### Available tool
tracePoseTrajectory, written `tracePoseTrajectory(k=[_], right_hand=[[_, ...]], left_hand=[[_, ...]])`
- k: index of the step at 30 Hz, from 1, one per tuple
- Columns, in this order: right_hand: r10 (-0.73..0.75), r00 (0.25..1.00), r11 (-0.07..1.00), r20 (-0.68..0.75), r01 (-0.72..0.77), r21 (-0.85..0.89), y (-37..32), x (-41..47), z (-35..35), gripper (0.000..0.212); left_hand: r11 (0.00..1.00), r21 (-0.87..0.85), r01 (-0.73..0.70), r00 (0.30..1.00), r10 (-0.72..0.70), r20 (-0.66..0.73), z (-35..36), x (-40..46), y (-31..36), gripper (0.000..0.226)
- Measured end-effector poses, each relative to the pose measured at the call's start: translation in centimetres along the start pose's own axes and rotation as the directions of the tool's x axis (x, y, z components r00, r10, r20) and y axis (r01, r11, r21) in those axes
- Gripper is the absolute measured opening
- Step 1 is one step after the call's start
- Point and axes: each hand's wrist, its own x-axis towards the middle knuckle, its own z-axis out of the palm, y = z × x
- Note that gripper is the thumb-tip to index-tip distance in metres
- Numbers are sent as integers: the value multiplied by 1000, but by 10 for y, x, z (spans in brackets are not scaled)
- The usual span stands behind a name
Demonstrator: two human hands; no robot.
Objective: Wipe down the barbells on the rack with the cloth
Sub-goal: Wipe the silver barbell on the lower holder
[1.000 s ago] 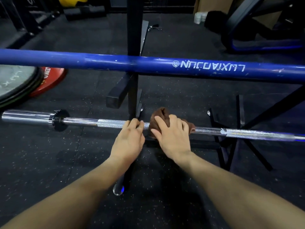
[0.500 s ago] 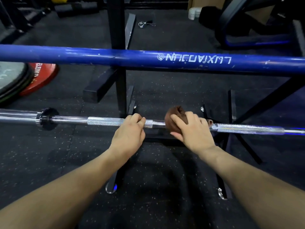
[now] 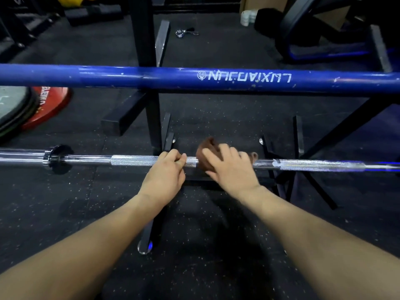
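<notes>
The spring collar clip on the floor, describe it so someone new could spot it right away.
Start at the long blue barbell across the view and look past it to the dark rubber floor. Just right of the black rack upright lies the spring collar clip, a small silver wire coil with dark handles, the only shiny thing there.

- Silver barbell: chrome steel, lying level across the lower rack, running left to right across the view. Knurled sections alternate with smooth ones; black collar near its left end, thicker sleeve beyond that. Right part blurred, blue glint at the far right.
- Blue barbell: thick, painted blue, chipped and scuffed, white lettering reading upside down. Lies level on the rack above and behind the silver one, spanning the full width.
- Cloth: dark brown, bunched into a wad, wrapped round the silver barbell near its middle; a small bit pokes out on the right.
- Rack: black steel, upright post behind both barbells, feet on the floor.
</notes>
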Motion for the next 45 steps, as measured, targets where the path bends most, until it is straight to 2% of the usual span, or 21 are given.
tracePoseTrajectory(k=[3,6,8,10,13,16,18,20,24,27,28,32,34,39,42,45], right_hand=[[17,992,999,-127,-23,-45,40,-22,13,60],[160,970,984,-185,-172,-51,32,-28,21,51],[218,966,975,-137,-221,-4,2,-15,17,49],[161,987,986,-21,-160,42,-27,3,4,48],[81,994,987,74,-90,136,-36,18,-6,45],[22,1000,992,13,-24,120,-7,0,-4,47],[34,994,998,-103,-27,63,24,-16,7,50],[75,986,997,-150,-69,40,40,-27,14,49],[198,974,980,-107,-196,33,5,-14,8,44],[115,991,986,72,-123,111,-29,10,-4,43],[87,992,986,89,-98,135,-32,13,-7,44],[26,999,994,33,-29,101,-4,-1,-3,47],[79,996,995,33,-81,61,17,-11,1,46],[179,984,982,5,-179,57,55,-32,5,43],[247,969,967,-13,-245,76,68,-41,6,41],[295,955,954,-8,-294,61,72,-44,7,48]], left_hand=[[1000,-4,3,1000,-3,-10,2,0,0,46],[1000,-24,-1,1000,0,-13,3,1,-1,46],[1000,-19,-9,1000,8,-10,3,0,-1,47],[1000,-1,-17,1000,17,-7,3,1,0,49],[1000,-5,-7,1000,7,7,1,0,0,51],[1000,-9,0,1000,0,15,-1,0,1,50],[1000,-23,2,1000,-2,8,0,1,1,49],[1000,-29,6,1000,-6,4,2,2,0,48],[1000,-30,8,1000,-7,6,3,3,0,49],[1000,-2,1,1000,-1,1,3,3,1,49],[1000,-2,6,1000,-6,-6,3,3,1,48],[998,-14,65,998,-65,-14,4,-1,10,48],[995,-35,94,995,-95,-31,5,-4,17,49],[995,-80,64,990,-74,-119,4,9,49,50],[992,-121,28,996,-38,-82,10,14,71,51],[997,-64,-50,998,47,-44,20,14,80,52]])
